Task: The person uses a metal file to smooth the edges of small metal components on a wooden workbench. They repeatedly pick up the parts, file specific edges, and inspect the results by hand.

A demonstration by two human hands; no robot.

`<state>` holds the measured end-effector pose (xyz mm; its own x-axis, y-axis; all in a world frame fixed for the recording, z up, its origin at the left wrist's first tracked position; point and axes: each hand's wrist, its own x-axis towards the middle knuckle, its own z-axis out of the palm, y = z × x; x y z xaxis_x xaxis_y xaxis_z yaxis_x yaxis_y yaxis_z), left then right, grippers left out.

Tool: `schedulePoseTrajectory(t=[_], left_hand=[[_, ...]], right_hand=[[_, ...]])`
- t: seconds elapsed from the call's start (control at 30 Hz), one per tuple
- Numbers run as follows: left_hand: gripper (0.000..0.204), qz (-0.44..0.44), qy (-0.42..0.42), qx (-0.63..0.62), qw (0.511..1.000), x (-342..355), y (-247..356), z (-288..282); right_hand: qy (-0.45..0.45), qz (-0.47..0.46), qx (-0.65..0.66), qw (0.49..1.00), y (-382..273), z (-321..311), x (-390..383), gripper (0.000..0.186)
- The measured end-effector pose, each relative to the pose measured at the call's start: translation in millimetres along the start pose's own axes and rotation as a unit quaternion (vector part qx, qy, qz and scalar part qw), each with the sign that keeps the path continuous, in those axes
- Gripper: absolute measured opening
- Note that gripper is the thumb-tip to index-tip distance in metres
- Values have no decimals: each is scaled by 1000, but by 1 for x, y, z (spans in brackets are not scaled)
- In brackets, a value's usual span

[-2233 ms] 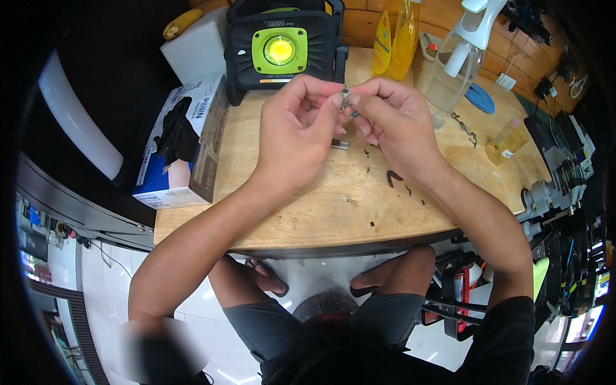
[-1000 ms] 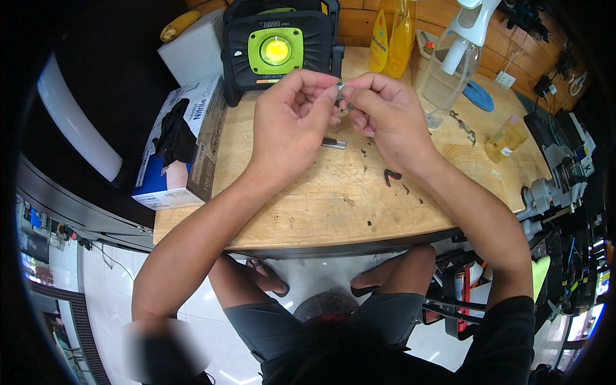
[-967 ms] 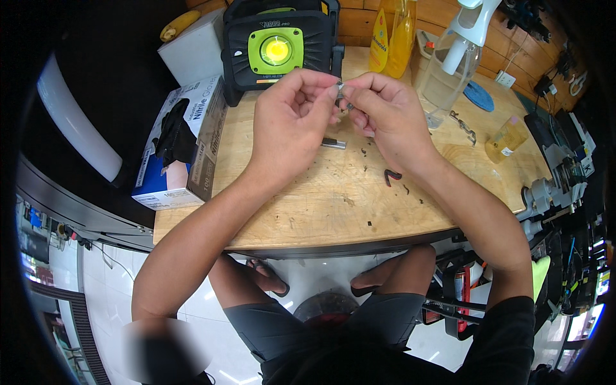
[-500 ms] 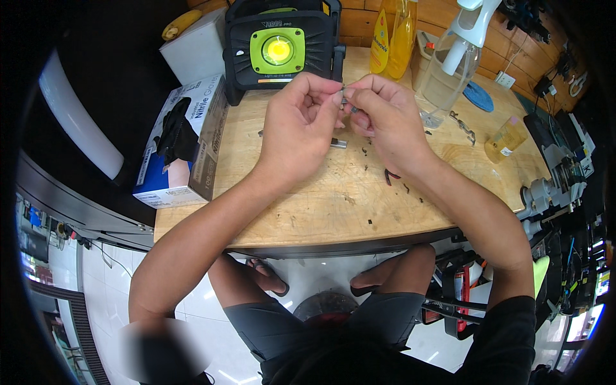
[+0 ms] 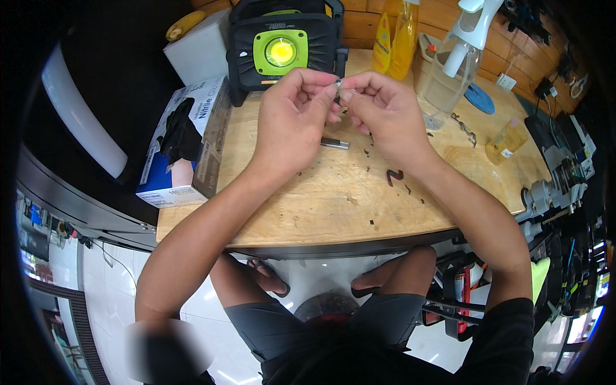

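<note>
My left hand [image 5: 292, 115] and my right hand [image 5: 385, 112] meet above the far middle of the wooden bench, in front of the lit work light. Between their pinched fingertips is a small greyish metallic piece [image 5: 338, 85], mostly hidden by the fingers, so its kind does not show. Both thumbs and forefingers press on it. Just below the hands a short silver and dark rod-like tool [image 5: 335, 144] lies on the wood. A dark curled strip [image 5: 393, 178] and several black crumbs lie nearer to me, by my right wrist.
The work light [image 5: 282, 51] stands behind my hands. At left is a glove box [image 5: 186, 144]. A yellow soap bottle [image 5: 396, 45], spray bottle [image 5: 452, 70], blue disc [image 5: 479, 98], metal chain-like piece [image 5: 465, 128] and small amber bottle [image 5: 505, 141] stand or lie right on the bench [image 5: 308, 218].
Both hands have shifted slightly left and away from me, still pinched together. The right hand's move uncovers more of the dark curled strip.
</note>
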<state>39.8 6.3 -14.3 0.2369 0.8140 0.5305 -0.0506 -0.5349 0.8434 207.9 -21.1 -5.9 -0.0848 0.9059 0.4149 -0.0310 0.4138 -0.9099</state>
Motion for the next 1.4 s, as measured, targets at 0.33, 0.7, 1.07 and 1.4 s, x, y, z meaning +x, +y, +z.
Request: schedulePoseTrajectory(t=[0.33,0.7,1.07,1.4], left_hand=[[13,111,-57,300,946,3,17,-16],[11,153,-62,417,894,1,15,-9],[11,163,-21,394,904,5,10,-11],[14,19,1,268,963,3,18,-6]], right_hand=[[10,-28,-114,993,19,-8,3,16],[25,-27,-242,969,12,-1,-5,17],[48,-36,-216,975,8,4,-3,17],[66,-30,-123,990,14,-1,4,17]])
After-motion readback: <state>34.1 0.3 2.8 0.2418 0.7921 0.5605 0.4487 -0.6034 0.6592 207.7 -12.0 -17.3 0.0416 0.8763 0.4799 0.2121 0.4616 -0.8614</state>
